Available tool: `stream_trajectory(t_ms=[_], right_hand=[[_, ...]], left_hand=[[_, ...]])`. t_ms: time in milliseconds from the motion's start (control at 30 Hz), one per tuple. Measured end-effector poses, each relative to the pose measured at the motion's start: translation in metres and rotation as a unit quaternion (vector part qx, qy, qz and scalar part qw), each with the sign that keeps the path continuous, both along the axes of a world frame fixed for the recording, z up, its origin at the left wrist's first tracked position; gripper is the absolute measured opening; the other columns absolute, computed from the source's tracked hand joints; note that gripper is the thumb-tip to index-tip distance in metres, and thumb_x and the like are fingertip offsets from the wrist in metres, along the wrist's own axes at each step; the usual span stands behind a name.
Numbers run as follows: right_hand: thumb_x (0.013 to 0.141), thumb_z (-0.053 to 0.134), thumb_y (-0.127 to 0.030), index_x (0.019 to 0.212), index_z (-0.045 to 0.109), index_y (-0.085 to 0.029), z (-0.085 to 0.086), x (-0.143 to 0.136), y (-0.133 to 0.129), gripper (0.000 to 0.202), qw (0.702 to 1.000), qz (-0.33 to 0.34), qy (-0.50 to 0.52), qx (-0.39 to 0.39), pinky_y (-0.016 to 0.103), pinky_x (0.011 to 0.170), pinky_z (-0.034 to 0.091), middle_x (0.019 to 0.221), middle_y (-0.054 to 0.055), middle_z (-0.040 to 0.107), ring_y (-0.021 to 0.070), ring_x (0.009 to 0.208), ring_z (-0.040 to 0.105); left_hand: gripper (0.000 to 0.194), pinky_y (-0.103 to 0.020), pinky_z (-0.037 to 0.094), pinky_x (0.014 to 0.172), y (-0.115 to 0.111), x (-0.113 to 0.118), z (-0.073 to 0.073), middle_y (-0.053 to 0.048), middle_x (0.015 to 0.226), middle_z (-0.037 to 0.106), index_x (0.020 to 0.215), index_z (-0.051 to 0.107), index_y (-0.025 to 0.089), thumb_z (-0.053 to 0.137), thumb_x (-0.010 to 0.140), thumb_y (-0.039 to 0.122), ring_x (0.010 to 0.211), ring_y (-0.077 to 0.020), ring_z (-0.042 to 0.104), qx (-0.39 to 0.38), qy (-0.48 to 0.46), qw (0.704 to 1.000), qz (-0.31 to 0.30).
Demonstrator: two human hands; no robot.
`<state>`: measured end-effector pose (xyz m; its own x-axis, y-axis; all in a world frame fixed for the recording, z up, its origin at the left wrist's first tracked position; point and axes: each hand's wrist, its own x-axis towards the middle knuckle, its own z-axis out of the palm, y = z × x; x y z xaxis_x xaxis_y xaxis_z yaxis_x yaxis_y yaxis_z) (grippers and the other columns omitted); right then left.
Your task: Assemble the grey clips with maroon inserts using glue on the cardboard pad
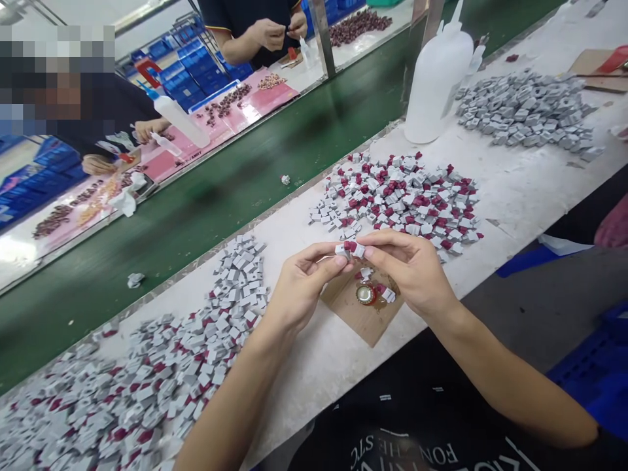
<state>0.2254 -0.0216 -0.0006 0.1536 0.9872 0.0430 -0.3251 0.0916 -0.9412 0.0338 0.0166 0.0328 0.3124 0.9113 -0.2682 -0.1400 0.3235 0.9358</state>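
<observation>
My left hand [307,278] and my right hand [409,265] meet over the worktable, both closed in a pinch. Between their fingertips is a small grey-and-maroon plastic part [350,246], gripped from both sides; whether its pieces are joined, I cannot tell. Just below lies a piece of cardboard [366,330]. On it stands a bottle cap [366,294] with clear liquid inside, and beside the cap are a few small grey and maroon pieces [388,295]. Behind my hands spreads a pile of grey-and-maroon parts [407,196].
A larger pile of grey-and-maroon parts [161,379] covers the left. Grey pieces [530,111] are heaped at the far right beside a white squeeze bottle [436,82]. A green conveyor belt [206,196] runs behind the table. Two people work across it.
</observation>
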Motion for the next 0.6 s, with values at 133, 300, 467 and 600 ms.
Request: stream_trajectory(t_ms=[133, 300, 467, 600], right_hand=[[0.093, 0.095, -0.034, 0.102, 0.094, -0.028, 0.003, 0.001, 0.000, 0.010, 1.000, 0.021, -0.007, 0.000, 0.037, 0.087, 0.075, 0.103, 0.004, 0.089, 0.0233, 0.095, 0.087], [0.092, 0.095, -0.034, 0.099, 0.093, -0.026, 0.008, 0.003, -0.001, 0.011, 0.999, 0.031, -0.017, -0.001, 0.034, 0.081, 0.075, 0.103, 0.005, 0.089, 0.0224, 0.093, 0.086], [0.090, 0.097, -0.045, 0.103, 0.094, -0.025, 0.011, 0.009, 0.000, 0.024, 0.996, 0.074, -0.042, -0.028, 0.038, 0.083, 0.074, 0.104, 0.008, 0.088, 0.0249, 0.095, 0.085], [0.088, 0.099, -0.049, 0.101, 0.094, -0.024, 0.017, 0.014, 0.005, 0.029, 0.990, 0.115, -0.072, -0.039, 0.040, 0.082, 0.073, 0.101, 0.009, 0.089, 0.0259, 0.092, 0.084]], left_hand=[[0.032, -0.030, 0.072, 0.095, 0.000, 0.000, -0.005, -0.007, 0.101, 0.090, 0.099, 0.094, 0.022, 0.110, 0.077, 0.038, 0.090, -0.0187, 0.085, 0.008, 0.001, 1.000, -0.009], [0.035, -0.037, 0.073, 0.093, -0.004, -0.002, -0.003, -0.009, 0.100, 0.089, 0.101, 0.093, 0.021, 0.108, 0.079, 0.043, 0.088, -0.0231, 0.085, 0.046, 0.029, 0.998, -0.008], [0.029, -0.044, 0.074, 0.089, -0.003, -0.006, 0.020, -0.007, 0.085, 0.086, 0.099, 0.092, 0.022, 0.104, 0.082, 0.041, 0.083, -0.0287, 0.085, 0.096, 0.108, 0.989, -0.027], [0.024, -0.045, 0.074, 0.087, 0.002, -0.008, 0.038, -0.006, 0.076, 0.081, 0.091, 0.091, 0.023, 0.107, 0.076, 0.033, 0.085, -0.0321, 0.084, 0.095, 0.153, 0.981, -0.075]])
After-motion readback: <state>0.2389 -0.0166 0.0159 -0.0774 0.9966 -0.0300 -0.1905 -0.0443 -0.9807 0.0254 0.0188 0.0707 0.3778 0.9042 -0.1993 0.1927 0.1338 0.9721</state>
